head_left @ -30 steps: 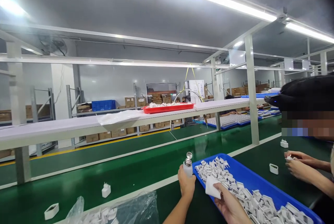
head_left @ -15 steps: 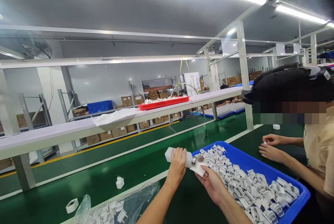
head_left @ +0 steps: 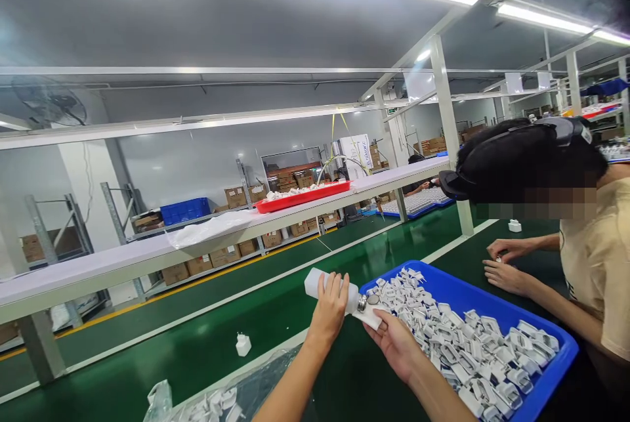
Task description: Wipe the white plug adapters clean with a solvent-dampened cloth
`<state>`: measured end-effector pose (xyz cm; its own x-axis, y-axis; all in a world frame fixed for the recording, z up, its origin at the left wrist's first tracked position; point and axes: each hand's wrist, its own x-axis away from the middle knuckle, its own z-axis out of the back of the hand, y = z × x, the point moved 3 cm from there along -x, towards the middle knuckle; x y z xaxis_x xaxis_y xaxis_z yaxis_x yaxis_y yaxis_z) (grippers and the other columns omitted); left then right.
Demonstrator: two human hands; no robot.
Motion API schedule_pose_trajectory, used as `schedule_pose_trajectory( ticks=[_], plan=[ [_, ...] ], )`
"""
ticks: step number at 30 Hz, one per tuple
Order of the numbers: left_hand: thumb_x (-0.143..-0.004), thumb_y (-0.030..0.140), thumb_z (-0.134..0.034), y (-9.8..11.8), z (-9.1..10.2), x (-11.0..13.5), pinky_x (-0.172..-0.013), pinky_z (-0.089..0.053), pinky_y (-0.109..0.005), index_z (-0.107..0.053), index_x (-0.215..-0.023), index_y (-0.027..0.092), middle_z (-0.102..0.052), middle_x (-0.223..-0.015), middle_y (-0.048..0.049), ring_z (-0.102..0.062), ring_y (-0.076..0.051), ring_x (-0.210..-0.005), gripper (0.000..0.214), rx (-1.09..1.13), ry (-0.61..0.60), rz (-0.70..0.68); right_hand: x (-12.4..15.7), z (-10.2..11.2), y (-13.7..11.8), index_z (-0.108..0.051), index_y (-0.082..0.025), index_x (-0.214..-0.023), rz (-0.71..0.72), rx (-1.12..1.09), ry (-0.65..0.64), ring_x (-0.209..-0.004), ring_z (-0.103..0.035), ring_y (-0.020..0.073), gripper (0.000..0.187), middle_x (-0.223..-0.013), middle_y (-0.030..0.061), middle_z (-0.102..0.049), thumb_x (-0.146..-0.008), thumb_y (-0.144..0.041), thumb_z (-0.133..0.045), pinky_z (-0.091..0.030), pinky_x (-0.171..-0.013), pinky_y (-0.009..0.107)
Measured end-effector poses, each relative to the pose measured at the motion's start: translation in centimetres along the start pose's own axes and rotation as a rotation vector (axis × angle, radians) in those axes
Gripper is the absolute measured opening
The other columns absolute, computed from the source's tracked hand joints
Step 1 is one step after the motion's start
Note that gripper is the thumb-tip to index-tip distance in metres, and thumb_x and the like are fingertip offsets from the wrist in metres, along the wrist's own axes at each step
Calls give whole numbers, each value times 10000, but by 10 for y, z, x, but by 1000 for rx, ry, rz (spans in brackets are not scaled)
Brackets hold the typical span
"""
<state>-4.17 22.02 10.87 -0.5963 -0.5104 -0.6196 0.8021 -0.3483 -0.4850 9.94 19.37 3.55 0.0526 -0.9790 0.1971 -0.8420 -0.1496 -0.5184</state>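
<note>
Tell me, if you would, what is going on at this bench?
The person's left hand holds a white bottle tipped nearly sideways, its top end at a folded white cloth in the right hand. Beside them, a blue tray holds a heap of white plastic parts. Farther right, a co-worker's hands hold something too small to make out.

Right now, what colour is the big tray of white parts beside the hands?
The tray is blue, seen in the head view.
</note>
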Motion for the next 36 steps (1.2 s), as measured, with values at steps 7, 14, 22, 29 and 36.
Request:
schedule_pose_trajectory(
  ticks=[7, 14, 22, 29, 36],
  plan=[
    [-861, -3, -582, 3, -3, 2, -1134, -476, -589, -503, -1459, 77, -685, -1335, -167, -629, -333, -1299, 609, -10, 2, 23, -1, 2, -2, -649, -155, -1215, 14, -2, 3, -955, -702, 193, 243, -1183, 70, -684, -989, -237, -684, -625, -794, 363],
    [-856, 4, -667, 1, -11, 5, -1136, -469, -603, -509, -1455, 102, -673, -1343, -154, -617, -330, -1306, 627, 5, -2, 41, -6, 4, 0, -648, -157, -1221, 15, 9, 12, -960, -702, 194, 250, -1191, 72, -683, -989, -240, -686, -624, -799, 366],
    [-872, -5, -663, 0, -17, 10, -1154, -439, -620, -498, -1465, 129, -641, -1379, -144, -580, -335, -1341, 630, 103, -41, 93, -11, 6, 4, -653, -157, -1209, 39, 58, 9, -955, -701, 194, 241, -1173, 70, -688, -994, -263, -680, -621, -807, 372],
    [-877, 121, -737, 17, -29, 20, -1069, -510, -566, -547, -1383, 158, -627, -1316, -110, -600, -314, -1254, 542, 343, -105, 247, -10, 8, -2, -680, -144, -1092, 184, 180, 53, -962, -697, 197, 172, -1115, 54, -699, -983, -276, -696, -609, -829, 379],
    [-853, 253, -797, 28, -56, 28, -1075, -510, -501, -511, -1398, 169, -596, -1356, -117, -569, -309, -1293, 621, 685, -145, 360, -12, 9, -16, -675, -149, -1127, 192, 257, 80, -955, -696, 198, 199, -1144, 57, -693, -982, -283, -697, -610, -820, 379]
  ],
)
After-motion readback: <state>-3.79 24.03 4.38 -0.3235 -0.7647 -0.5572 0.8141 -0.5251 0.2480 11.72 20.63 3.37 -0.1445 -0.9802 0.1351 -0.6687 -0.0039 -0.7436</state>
